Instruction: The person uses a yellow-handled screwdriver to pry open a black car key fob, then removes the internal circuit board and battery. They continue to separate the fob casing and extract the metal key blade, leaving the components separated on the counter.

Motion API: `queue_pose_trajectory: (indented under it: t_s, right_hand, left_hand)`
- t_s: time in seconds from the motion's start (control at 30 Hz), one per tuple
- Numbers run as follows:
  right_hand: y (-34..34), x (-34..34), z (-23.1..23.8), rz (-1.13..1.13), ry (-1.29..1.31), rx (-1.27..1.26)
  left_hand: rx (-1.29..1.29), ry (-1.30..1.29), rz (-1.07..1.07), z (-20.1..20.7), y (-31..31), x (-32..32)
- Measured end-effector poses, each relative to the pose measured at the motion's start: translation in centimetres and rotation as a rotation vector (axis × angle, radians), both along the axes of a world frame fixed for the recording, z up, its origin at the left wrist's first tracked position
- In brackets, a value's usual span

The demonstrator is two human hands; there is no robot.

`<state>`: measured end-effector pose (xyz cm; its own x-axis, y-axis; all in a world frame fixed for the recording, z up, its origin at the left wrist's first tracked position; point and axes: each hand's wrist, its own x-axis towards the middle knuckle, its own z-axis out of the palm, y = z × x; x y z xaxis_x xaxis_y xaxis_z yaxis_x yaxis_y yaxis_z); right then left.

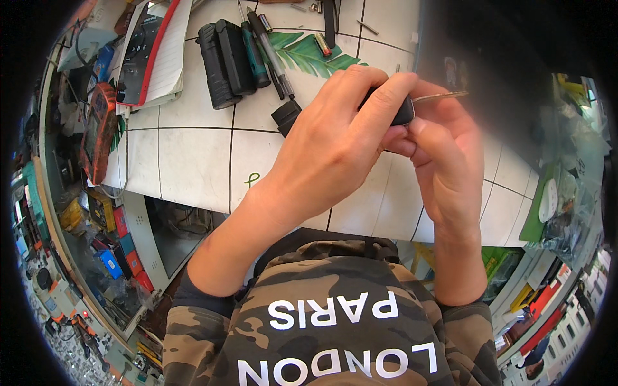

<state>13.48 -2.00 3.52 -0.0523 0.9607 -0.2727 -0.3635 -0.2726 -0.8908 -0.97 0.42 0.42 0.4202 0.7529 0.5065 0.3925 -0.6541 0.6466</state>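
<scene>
A car key with a black head is held between my two hands above the white tiled tabletop. Its metal blade points to the right. My left hand is closed round the black head, and the fingers cover much of it. From the other side my right hand pinches the key near the base of the blade, thumb and fingers closed. A small black block lies on the tiles just left of my left hand.
Left of my hands lie a black two-part case, a green-handled screwdriver and pens. A battery is farther back. A red-edged phone rests on paper beside an orange meter. A dark blurred shape fills the far right.
</scene>
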Motion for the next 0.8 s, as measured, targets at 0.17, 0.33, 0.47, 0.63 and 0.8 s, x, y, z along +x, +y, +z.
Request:
queue_pose_trajectory:
  t_s: [0.17, 0.33, 0.47, 0.63, 0.8]
  right_hand:
    - [0.9, -0.7, 0.3, 0.008, 0.042, 0.030]
    - [1.7, -0.5, 0.4, 0.099, 0.073, 0.021]
    - [1.3, 1.0, 1.0, 0.046, -0.336, 0.070]
    - [-3.5, 5.2, 1.9, 0.133, -1.309, 0.336]
    - [-6.3, 5.8, -0.9, 0.198, -1.521, 0.340]
  left_hand:
    - [0.149, 0.056, 0.065, -0.6, 1.0, 0.1]
    - [0.142, -0.018, 0.075, -0.3, 1.5, -0.1]
    - [-0.267, -0.092, 0.060, 0.3, 0.5, -0.6]
    - [-0.726, -0.594, -0.106, 0.1, 0.5, -1.1]
    - [-0.871, -0.830, -0.260, -0.2, 0.8, -0.9]
